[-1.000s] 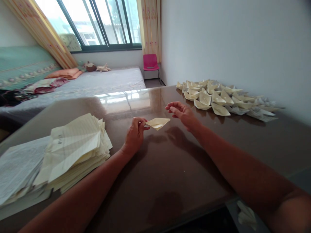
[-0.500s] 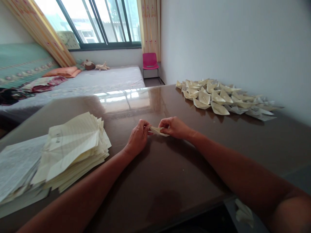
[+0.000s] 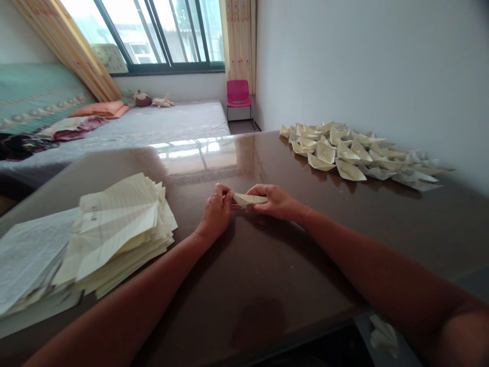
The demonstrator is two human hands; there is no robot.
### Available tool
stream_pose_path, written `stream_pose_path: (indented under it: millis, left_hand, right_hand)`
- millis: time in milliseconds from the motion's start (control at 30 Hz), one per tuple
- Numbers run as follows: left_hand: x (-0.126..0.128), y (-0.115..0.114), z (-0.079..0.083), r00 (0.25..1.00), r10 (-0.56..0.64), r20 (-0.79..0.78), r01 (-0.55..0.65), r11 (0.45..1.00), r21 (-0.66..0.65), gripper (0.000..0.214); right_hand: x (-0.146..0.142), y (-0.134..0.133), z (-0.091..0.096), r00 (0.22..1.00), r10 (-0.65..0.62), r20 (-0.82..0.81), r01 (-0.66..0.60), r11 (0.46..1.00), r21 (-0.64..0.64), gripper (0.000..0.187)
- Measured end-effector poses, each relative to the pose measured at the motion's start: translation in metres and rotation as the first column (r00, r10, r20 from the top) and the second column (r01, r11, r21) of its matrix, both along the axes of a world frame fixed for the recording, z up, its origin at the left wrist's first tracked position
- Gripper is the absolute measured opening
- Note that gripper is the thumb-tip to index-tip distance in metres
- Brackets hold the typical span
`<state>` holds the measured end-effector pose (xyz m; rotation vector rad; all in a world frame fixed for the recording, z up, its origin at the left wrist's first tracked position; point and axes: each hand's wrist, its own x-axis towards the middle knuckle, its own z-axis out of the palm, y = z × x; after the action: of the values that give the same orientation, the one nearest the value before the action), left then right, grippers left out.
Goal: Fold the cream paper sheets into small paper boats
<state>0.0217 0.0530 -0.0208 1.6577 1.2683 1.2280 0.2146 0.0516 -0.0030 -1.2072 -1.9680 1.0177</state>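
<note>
A small folded cream paper boat (image 3: pixel 247 199) is held between both my hands just above the dark brown table (image 3: pixel 267 275). My left hand (image 3: pixel 216 214) pinches its left end with closed fingers. My right hand (image 3: pixel 274 201) grips its right end, fingers curled round it. A thick stack of flat cream sheets (image 3: pixel 114 234) lies to the left of my left arm. A pile of several finished paper boats (image 3: pixel 344 150) lies at the far right of the table, by the wall.
Grey printed papers (image 3: pixel 26 260) lie under the stack at the left edge. Beyond the table are a bed (image 3: pixel 153 127), a pink chair (image 3: pixel 237 94) and a window. A crumpled paper (image 3: pixel 384 331) lies below the table's near right edge.
One second ago only my left hand held the boat and my right hand hung open to its right. My right hand has since closed on the boat's right end.
</note>
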Motion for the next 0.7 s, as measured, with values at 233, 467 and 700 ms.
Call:
stream_pose_path:
  millis: [233,467,700]
  left_hand:
    - [0.004,-0.006,0.003,0.996,-0.014,0.091,0.008,0.998,0.066,0.014]
    - [0.006,-0.01,0.006,0.972,-0.112,0.205,0.091,0.99,0.111,0.022]
    - [0.005,-0.007,0.007,0.967,-0.175,0.185,0.193,0.978,-0.085,0.028]
  right_hand:
    - [0.0,0.004,0.0,0.915,-0.091,-0.392,-0.036,0.952,-0.304,0.027]
    - [-0.001,0.004,0.005,0.865,-0.152,-0.478,0.035,0.969,-0.246,0.029]
    - [-0.007,0.0,0.003,0.906,-0.071,-0.418,0.011,0.99,-0.144,0.035]
